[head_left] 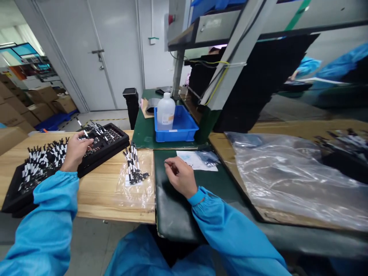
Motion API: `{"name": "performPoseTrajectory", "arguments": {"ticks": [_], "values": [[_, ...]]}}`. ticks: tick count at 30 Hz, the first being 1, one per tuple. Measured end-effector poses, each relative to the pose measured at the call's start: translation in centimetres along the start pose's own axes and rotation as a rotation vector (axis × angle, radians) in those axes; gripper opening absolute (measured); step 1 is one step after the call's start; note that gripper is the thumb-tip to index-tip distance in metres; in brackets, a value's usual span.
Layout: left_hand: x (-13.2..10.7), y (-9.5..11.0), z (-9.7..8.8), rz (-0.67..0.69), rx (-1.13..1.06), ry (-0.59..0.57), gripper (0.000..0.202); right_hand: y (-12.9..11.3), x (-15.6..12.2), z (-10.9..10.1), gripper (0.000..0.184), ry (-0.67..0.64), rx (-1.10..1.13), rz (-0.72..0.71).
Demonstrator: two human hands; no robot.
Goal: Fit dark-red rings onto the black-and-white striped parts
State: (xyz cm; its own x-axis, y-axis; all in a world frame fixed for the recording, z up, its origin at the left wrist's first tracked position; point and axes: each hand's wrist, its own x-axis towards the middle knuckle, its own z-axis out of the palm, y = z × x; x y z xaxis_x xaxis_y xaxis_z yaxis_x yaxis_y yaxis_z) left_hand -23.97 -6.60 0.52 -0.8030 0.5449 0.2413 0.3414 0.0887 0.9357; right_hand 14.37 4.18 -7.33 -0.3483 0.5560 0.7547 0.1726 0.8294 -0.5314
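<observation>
My left hand [75, 150] reaches over a long black tray [113, 147] filled with several small black-and-white strip parts [40, 161]. Its fingers pinch one strip at the tray's far end. My right hand [181, 177] rests on a dark green mat [172, 214], fingers closed on thin metal tweezers [169, 163]. Between the hands, a small bunch of the same strips [132, 163] lies on a clear plastic bag [138, 191] on the wooden table. A white slip of paper [191, 158] lies just beyond my right hand.
A blue bin [184, 128] holding a white bottle [166, 111] stands on the green surface behind. A large crumpled clear plastic sheet [287, 172] covers the bench at right. Stacked black trays [131, 103], cardboard boxes [43, 103] and a door are farther back. A person in blue is at far right.
</observation>
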Motion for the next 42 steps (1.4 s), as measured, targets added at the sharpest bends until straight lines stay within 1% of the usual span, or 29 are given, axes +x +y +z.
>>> {"name": "performPoseTrajectory", "arguments": {"ticks": [3, 6, 9, 12, 14, 16, 18, 19, 20, 21, 22, 24, 26, 27, 28, 29, 31, 34, 36, 37, 39, 41, 42], "values": [[0.3, -1.1, -1.6, -0.042, 0.277, 0.008, 0.066, 0.1, 0.1, 0.0, 0.008, -0.039, 0.0, 0.0], [0.0, -2.1, -2.5, -0.042, 0.418, 0.022, 0.069, 0.0, 0.1, -0.1, 0.009, -0.064, 0.0, -0.001], [0.0, -2.8, -2.9, -0.026, 0.584, -0.022, 0.061, -0.1, 0.2, -0.2, 0.01, -0.062, -0.011, 0.001], [0.1, -3.3, -3.1, 0.001, 0.727, -0.06, 0.046, 0.0, 0.2, -0.2, 0.01, -0.052, -0.009, 0.01], [-0.2, -3.3, -3.2, 0.076, 0.827, -0.038, 0.039, 0.1, 0.2, -0.2, 0.009, -0.041, -0.003, 0.026], [-0.8, -3.0, -3.1, 0.214, 0.923, 0.015, 0.038, 0.3, 0.2, -0.1, 0.009, -0.025, -0.005, 0.042], [-1.8, -2.5, -2.8, 0.359, 0.926, 0.063, 0.039, 0.4, 0.3, -0.1, 0.008, -0.001, -0.008, 0.052], [-2.5, -2.1, -2.5, 0.411, 0.887, 0.059, 0.039, 0.4, 0.3, -0.1, 0.008, 0.014, -0.008, 0.056], [-3.2, -1.7, -2.1, 0.44, 0.83, 0.023, 0.037, 0.4, 0.3, -0.1, 0.008, 0.031, -0.006, 0.062], [-4.1, -1.3, -1.5, 0.446, 0.765, -0.055, 0.035, 0.5, 0.4, -0.1, 0.008, 0.046, -0.003, 0.071], [-5.0, -0.9, -0.8, 0.437, 0.7, -0.171, 0.033, 0.5, 0.4, -0.1, 0.008, 0.059, 0.0, 0.083], [-6.9, -0.2, 0.8, 0.406, 0.579, -0.474, 0.03, 0.6, 0.4, -0.1, 0.009, 0.073, 0.002, 0.107], [-8.9, 0.4, 2.6, 0.412, 0.5, -0.776, 0.028, 0.8, 0.4, -0.2, 0.011, 0.082, 0.0, 0.13], [-9.7, 0.6, 3.5, 0.428, 0.483, -0.888, 0.027, 0.8, 0.4, -0.2, 0.012, 0.085, -0.003, 0.141], [-10.5, 0.7, 4.2, 0.447, 0.479, -0.966, 0.026, 0.9, 0.5, -0.3, 0.012, 0.091, -0.007, 0.152], [-11.1, 0.8, 4.9, 0.465, 0.491, -1.015, 0.025, 0.9, 0.5, -0.3, 0.013, 0.097, -0.012, 0.16], [-11.9, 0.8, 5.9, 0.49, 0.543, -1.048, 0.02, 1.1, 0.7, -0.5, 0.013, 0.118, -0.026, 0.172], [-12.5, 0.6, 6.5, 0.505, 0.628, -1.017, 0.014, 1.6, 1.0, -0.9, 0.014, 0.161, -0.069, 0.192], [-12.6, 0.3, 6.6, 0.5, 0.655, -0.988, 0.014, 2.3, 1.1, -1.1, 0.014, 0.145, -0.12, 0.199], [-12.6, 0.2, 6.6, 0.497, 0.657, -0.985, 0.014, 2.6, 1.1, -1.1, 0.013, 0.106, -0.149, 0.199], [-12.7, -0.1, 6.5, 0.496, 0.65, -0.993, 0.015, 3.3, 0.9, -1.1, 0.011, -0.016, -0.205, 0.21], [-12.7, -0.4, 6.4, 0.516, 0.637, -0.992, 0.016, 3.8, 0.7, -0.9, 0.01, -0.133, -0.252, 0.246], [-12.6, -0.6, 6.3, 0.529, 0.631, -0.987, 0.016, 4.0, 0.6, -0.8, 0.01, -0.169, -0.272, 0.268]]}}
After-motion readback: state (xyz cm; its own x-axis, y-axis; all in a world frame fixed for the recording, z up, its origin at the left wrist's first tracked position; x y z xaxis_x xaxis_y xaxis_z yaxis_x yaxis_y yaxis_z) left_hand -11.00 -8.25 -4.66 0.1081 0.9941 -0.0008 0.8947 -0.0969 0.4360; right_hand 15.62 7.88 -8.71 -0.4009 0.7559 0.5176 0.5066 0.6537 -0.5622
